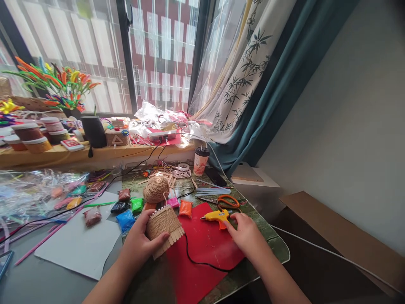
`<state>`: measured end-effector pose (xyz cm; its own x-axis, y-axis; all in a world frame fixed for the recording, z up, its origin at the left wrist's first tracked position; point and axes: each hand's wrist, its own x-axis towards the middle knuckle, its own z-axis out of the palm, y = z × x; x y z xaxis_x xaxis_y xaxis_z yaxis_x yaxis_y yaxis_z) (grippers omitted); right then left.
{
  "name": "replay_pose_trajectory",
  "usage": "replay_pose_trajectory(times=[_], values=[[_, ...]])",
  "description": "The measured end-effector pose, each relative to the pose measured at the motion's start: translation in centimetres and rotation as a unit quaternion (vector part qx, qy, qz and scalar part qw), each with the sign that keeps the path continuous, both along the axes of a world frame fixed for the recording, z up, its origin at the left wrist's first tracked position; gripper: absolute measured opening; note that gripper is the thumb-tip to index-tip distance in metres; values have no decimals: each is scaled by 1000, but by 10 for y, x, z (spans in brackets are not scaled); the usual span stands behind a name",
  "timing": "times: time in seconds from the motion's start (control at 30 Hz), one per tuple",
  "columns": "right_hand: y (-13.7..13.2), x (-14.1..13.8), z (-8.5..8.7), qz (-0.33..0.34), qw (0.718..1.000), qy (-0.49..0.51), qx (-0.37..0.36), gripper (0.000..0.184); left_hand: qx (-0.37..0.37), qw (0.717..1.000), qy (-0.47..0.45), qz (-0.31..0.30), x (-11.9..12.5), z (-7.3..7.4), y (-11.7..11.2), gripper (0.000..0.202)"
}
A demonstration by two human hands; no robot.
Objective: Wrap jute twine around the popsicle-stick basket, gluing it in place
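My left hand (pixel 136 241) is wrapped round a small holder of wooden sticks bound in jute twine (pixel 164 226), tilted on its side over the table. The twine runs up to a ball of jute twine (pixel 156 189) just behind it. My right hand (pixel 245 233) rests on the red sheet (pixel 202 249) with its fingers touching the handle of a yellow hot glue gun (pixel 217 216); its grip is hidden behind the hand. The gun's black cord (pixel 198 261) trails across the red sheet.
Orange-handled scissors (pixel 223 200) lie behind the gun. Small bags of coloured clay (pixel 126 218), a white sheet (pixel 79 242) and pipe cleaners lie at left. A paper cup (pixel 200 161) stands at the back. The sill holds jars, a black speaker (pixel 93 131) and a colourful bouquet.
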<state>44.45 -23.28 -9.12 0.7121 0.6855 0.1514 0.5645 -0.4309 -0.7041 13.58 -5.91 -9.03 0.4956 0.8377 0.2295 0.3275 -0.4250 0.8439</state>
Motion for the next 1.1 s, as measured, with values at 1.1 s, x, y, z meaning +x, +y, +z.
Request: replay_pose_trajectory(times=[1.1], values=[[83,-126,2,36,733,618,280,42,-33,999,-19,-10,2,2,1,57]])
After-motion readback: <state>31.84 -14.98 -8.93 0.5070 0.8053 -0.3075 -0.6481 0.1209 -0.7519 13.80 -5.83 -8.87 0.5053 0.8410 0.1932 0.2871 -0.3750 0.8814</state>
